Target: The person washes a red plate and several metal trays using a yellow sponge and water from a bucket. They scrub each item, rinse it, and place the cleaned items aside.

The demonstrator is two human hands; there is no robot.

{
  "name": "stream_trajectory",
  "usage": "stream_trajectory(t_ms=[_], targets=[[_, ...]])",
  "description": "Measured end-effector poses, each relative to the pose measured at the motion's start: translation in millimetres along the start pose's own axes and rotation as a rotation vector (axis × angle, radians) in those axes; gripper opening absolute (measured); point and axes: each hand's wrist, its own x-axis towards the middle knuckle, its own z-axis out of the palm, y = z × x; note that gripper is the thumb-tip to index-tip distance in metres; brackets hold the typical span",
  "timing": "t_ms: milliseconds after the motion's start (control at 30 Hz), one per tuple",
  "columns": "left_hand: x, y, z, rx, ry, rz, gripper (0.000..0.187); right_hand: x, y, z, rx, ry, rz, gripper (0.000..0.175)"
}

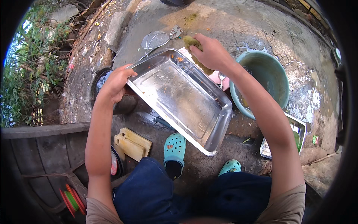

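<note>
My left hand (116, 84) grips the left corner of a rectangular stainless steel tray (181, 98), which is tilted and wet, with orange food bits along its far side and corner. Just beyond the tray's far rim, my right hand (209, 51) holds a greenish scouring pad (191, 42) between thumb and fingers. Below that hand lie a pink and white item, partly hidden, and a metal spoon (221, 78). A wire mesh strainer (155, 40) and a stained flat utensil head (176, 32) rest on the ground past the tray.
A green plastic basin (261, 81) stands at the right, with a smaller metal tray (302, 128) near it. A dark pot (124, 105) is at the left. Two yellowish cutting boards (134, 142) lie by my teal clogs (174, 148). A wooden ledge (47, 130) runs at left.
</note>
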Motion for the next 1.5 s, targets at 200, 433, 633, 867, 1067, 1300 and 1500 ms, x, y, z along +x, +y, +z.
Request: stream_trajectory(t_ms=[200, 433, 633, 867, 1067, 1300, 1500], targets=[[21.9, -24.8, -19.3, -0.022, -0.054, -0.032, 0.036, -80.7, 119.1, -54.9, -0.303, -0.031, 0.452, 0.035], [41.3, -40.3, -11.9, 0.016, -0.131, 0.016, 0.047, -152.7, 207.9, -43.9, -0.389, -0.048, 0.688, 0.035], [37.0, -35.2, -1.9, 0.075, -0.121, 0.148, 0.042, -133.9, 168.3, -53.1, 0.328, 0.028, 0.888, 0.03], [21.0, -12.5, 8.5, 0.038, -0.161, 0.261, 0.044, -50.2, 20.6, -3.3, 0.183, 0.161, -0.042, 0.034], [2.1, 0.3, 26.8, -0.07, -0.066, 0.294, 0.039, -45.6, -86.5, 105.5, 0.255, 0.095, -0.055, 0.027], [-19.7, -11.3, 16.3, 0.164, -0.03, 0.378, 0.032, -36.6, -61.9, 127.8, 0.119, 0.215, -0.385, 0.024], [-40.4, -3.5, 12.9, 0.155, -0.004, 0.347, 0.028, -9.2, -27.1, 108.0, 0.064, 0.281, 0.094, 0.025]])
